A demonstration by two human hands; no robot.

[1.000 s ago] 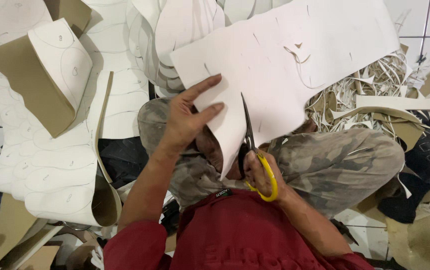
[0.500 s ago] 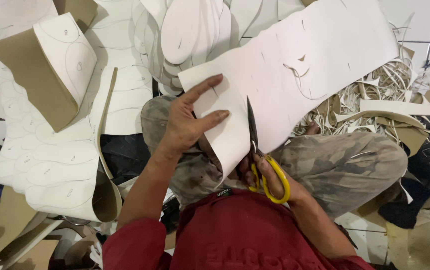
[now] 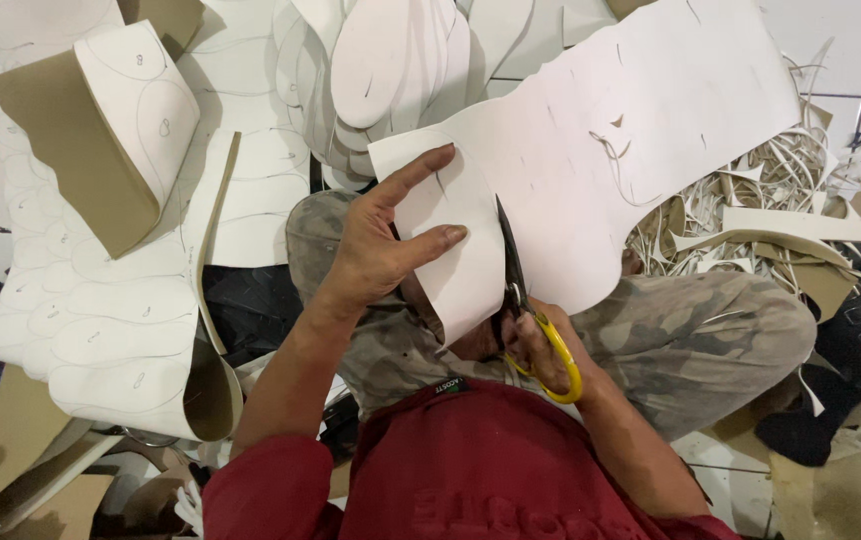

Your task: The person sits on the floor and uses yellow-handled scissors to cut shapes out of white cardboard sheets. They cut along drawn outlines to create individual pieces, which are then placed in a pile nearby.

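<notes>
The right hand (image 3: 540, 350) is wrapped through the yellow handles of the scissors (image 3: 525, 310), blades biting into the big white sheet (image 3: 640, 140) over the lap. The left hand (image 3: 375, 250) pinches the nearly freed strip, thumb under, fingers spread on top. Against a second ago, the blades sit further up the sheet, so the cut is lengthening. Stacked cut-out soles (image 3: 390, 60) lie beyond, trimmings (image 3: 780, 190) to the right.
</notes>
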